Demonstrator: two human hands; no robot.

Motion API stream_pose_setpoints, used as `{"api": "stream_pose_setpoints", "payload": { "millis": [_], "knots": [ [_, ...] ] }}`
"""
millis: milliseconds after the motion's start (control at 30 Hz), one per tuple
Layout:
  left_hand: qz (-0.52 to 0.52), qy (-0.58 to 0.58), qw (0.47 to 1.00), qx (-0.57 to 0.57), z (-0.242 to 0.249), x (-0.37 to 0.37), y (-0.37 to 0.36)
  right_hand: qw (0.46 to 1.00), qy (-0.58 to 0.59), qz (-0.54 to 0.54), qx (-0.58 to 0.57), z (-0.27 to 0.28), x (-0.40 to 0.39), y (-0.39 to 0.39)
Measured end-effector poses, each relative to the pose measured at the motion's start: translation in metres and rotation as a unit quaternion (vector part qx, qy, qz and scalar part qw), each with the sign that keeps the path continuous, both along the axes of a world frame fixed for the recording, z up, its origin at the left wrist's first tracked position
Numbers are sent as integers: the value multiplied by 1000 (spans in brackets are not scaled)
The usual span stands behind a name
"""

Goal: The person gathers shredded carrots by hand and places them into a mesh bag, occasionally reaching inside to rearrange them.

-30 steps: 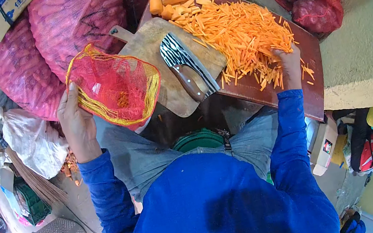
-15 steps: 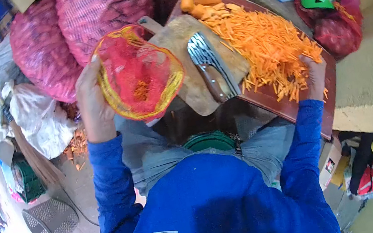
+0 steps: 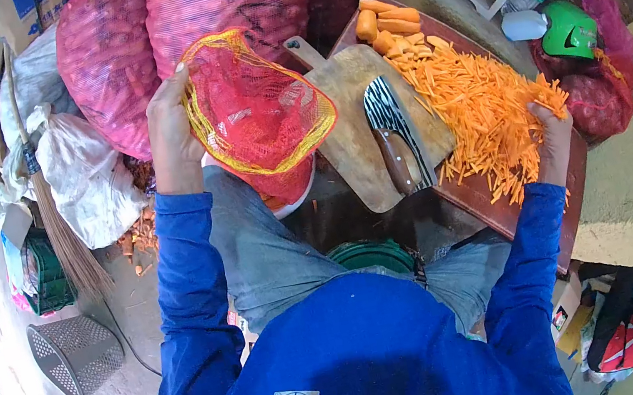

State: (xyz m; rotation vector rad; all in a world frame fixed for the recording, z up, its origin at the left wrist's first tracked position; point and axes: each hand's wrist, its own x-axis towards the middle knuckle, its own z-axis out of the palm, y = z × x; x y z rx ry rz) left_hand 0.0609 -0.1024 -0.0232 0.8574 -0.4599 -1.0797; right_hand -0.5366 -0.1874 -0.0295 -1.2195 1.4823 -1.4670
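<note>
My left hand (image 3: 174,134) grips the yellow-edged rim of a red mesh bag (image 3: 259,114), whose mouth is spread wide toward me. Over at the right end of a heap of carrot strips (image 3: 470,107), my right hand (image 3: 555,134) is closed on a bunch of strips, with some poking out above the fingers. Between the hands lies a wooden cutting board (image 3: 349,120). A knife (image 3: 394,133) with a dark-and-light patterned blade and a brown handle rests on it. Whole and cut carrots (image 3: 392,23) sit at the far end of the heap.
Beneath the carrots is a reddish-brown tray or board (image 3: 575,177). Large mesh sacks of carrots (image 3: 228,10) stand behind. White sacks (image 3: 81,184), a broom (image 3: 58,218) and a grey basket (image 3: 78,358) are at left. A green helmet (image 3: 568,28) sits at right.
The view has shifted, so most things appear farther right. My right hand has closed around carrot strips at the heap's edge. My left hand still holds the bag, now tilted differently.
</note>
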Motion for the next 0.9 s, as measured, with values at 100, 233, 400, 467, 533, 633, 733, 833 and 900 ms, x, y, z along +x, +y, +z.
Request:
{"api": "stream_pose_setpoints", "payload": {
  "millis": [100, 233, 400, 467, 533, 633, 733, 833, 900],
  "knots": [
    [-23, 30, 999, -14, 8, -8, 4, 999, -6, 33, -30, 14, 40, 3],
    [-5, 10, 1000, -3, 4, -12, 2, 996, -4, 84, -13, 39, 118, 19],
    [4, 8, 1000, -22, 5, -28, 2, 948, -117, 296, 21, 64, 247, 47],
    [-12, 29, 999, -33, 8, -32, 7, 892, -217, 397, 24, 57, 298, 47],
    [-15, 26, 999, -38, -2, -23, 6, 845, -285, 450, 35, 55, 351, 57],
    [40, -7, 999, -26, 6, -28, 18, 837, -253, 457, 161, 39, 408, 61],
    [88, -50, 995, -19, 4, -14, 26, 792, -369, 421, 244, -8, 450, 55],
    [104, -96, 990, -7, -10, 1, 33, 802, -361, 414, 233, -31, 473, 55],
    [101, -90, 991, 1, -13, 4, 35, 847, -272, 420, 179, -54, 488, 46]
  ]
}}
